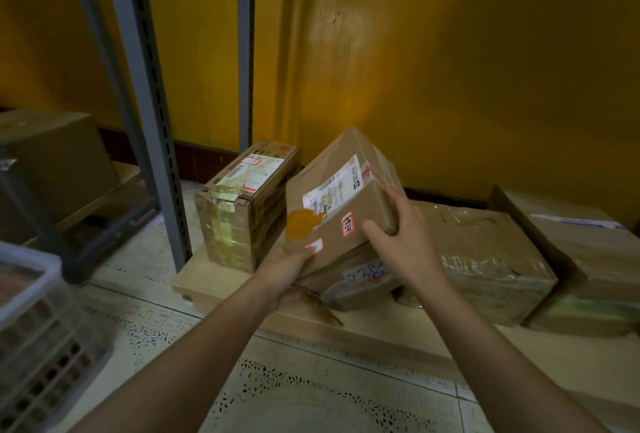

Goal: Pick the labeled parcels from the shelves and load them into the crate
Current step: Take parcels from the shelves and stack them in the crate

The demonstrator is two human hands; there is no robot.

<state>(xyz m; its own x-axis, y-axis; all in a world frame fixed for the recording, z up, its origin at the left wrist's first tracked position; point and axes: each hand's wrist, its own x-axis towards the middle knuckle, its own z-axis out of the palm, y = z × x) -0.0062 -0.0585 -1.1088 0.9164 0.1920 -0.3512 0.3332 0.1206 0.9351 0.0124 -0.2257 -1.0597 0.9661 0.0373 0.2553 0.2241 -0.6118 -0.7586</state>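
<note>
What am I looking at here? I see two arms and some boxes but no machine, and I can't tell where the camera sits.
There is no machine: a person works with bare hands, and the one camera sits on their head, looking forward and down. The left hand holds the lower corner of a tilted cardboard parcel with a white shipping label; the right hand grips its right edge. Below it lies a parcel with blue writing, beside a large wrapped parcel. A taped parcel stands to the left. Those three rest on a low wooden board on the floor. The plastic crate is at the lower left, near a metal shelf post.
</note>
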